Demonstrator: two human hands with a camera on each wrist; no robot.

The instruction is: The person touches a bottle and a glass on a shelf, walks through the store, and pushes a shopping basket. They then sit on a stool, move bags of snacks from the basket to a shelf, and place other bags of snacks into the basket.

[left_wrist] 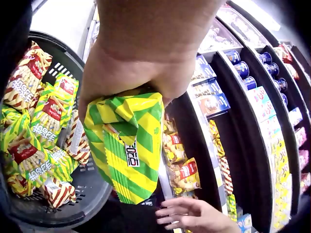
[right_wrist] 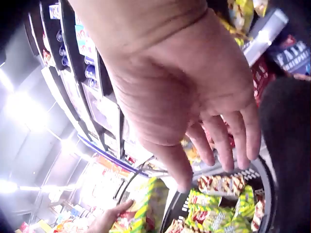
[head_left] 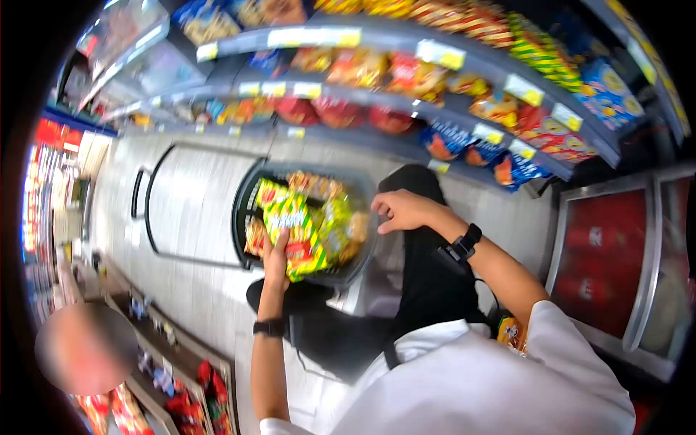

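Observation:
My left hand [head_left: 275,262] grips a green-and-yellow striped snack bag [head_left: 296,228] over the near side of the dark shopping basket [head_left: 239,210]. In the left wrist view, the bag [left_wrist: 131,145] hangs below the hand, its crimped end outward; the fingers are mostly hidden behind it. Inside the basket lie several more snack bags [right_wrist: 214,213], some green and yellow, others brown-and-cream striped. My right hand [head_left: 407,210] is to the right of the basket, over the dark-trousered knee, and holds nothing. Its fingers hang loosely bent in the right wrist view.
Shelves [head_left: 326,36] packed with snack bags run along the far side. A glass-fronted cooler [head_left: 602,254] stands at right. The basket's long handle [head_left: 148,210] extends left over the tiled floor. Low display bins [head_left: 174,348] and another person [head_left: 87,349] are at lower left.

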